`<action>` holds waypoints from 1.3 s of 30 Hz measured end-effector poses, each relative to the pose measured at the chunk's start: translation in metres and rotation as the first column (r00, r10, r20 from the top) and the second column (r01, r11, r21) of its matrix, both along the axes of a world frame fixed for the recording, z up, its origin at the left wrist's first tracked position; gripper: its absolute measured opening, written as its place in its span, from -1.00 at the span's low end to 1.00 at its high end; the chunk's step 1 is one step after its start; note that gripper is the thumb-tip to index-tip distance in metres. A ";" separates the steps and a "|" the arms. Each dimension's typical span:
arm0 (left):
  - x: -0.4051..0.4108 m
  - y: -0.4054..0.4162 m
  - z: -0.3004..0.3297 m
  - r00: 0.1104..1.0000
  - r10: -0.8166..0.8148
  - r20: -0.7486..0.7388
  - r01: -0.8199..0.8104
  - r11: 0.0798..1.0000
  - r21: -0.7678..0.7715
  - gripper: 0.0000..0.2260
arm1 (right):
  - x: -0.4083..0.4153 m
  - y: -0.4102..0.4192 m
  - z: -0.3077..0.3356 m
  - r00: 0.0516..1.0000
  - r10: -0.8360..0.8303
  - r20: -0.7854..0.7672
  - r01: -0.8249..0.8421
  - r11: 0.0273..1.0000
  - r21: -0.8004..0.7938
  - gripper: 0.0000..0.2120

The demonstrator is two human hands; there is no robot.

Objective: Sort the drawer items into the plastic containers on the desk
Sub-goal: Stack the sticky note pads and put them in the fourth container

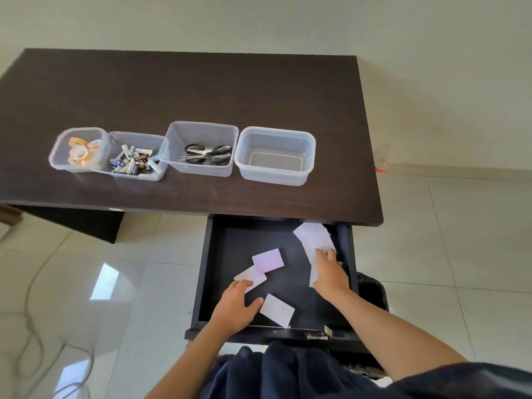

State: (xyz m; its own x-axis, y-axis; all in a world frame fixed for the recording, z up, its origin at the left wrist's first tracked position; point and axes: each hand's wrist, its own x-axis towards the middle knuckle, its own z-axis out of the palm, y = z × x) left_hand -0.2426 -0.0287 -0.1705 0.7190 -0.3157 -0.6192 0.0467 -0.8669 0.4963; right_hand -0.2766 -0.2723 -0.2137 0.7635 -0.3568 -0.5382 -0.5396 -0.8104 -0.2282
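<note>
Dark wood table [201, 90] carries four plastic containers; the rightmost container [275, 156] is empty. Below, the open drawer [227, 246] holds paper slips [267, 260], light, limp, lying flat at mixed angles; best pinched at an edge. Left hand [234, 308] rests flat on one; right hand [331, 273] seemingly grips another.

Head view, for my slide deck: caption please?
Both hands gather paper cards from the open drawer; one container awaits.
</note>
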 end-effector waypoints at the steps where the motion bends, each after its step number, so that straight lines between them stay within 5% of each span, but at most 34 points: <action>1: -0.001 -0.001 0.000 1.000 0.015 -0.004 -0.015 1.000 -0.003 -0.53 | 0.002 0.000 0.002 1.000 -0.003 -0.016 0.003 1.000 -0.002 -0.38; 8: -0.009 -0.015 0.002 0.997 0.067 -0.040 -0.070 0.994 -0.079 -0.55 | -0.003 0.000 0.021 0.998 -0.053 -0.019 0.055 0.992 0.110 -0.74; 12: -0.011 -0.023 0.005 0.997 0.077 -0.025 -0.079 0.988 -0.130 -0.56 | -0.025 0.008 0.041 0.957 -0.220 0.192 0.146 0.929 0.340 -0.68; 20: -0.017 -0.037 0.025 0.947 0.278 -0.158 -0.318 0.879 -0.355 -0.70 | -0.053 0.034 0.062 0.784 -0.253 0.566 -0.085 0.861 0.502 -0.78; 23: -0.020 -0.036 0.033 0.859 0.340 -0.383 -0.504 0.696 -0.512 -0.79 | -0.052 0.043 0.070 0.783 -0.244 0.572 -0.143 0.824 0.548 -0.72; 27: -0.023 -0.032 0.033 0.720 0.332 -0.610 -0.684 0.493 -0.538 -0.72 | -0.049 0.049 0.070 0.813 -0.235 0.532 -0.170 0.779 0.603 -0.64; 34: -0.028 -0.022 0.033 0.728 0.430 -0.534 -0.681 0.539 -0.495 -0.69 | -0.032 0.047 0.055 0.747 -0.497 0.441 0.145 0.769 0.622 -0.72; 39: -0.032 -0.009 0.029 0.698 0.450 -0.557 -0.714 0.492 -0.498 -0.62 | 0.003 0.019 0.020 0.841 -0.411 0.352 0.287 0.890 0.355 -0.59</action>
State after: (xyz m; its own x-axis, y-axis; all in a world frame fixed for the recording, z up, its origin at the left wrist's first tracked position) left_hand -0.2750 -0.0376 -0.1410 0.6964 -0.2931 -0.6551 0.6767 -0.0357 0.7354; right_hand -0.2739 -0.2529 -0.1939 0.7865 -0.5255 -0.3244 -0.5818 -0.4541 -0.6748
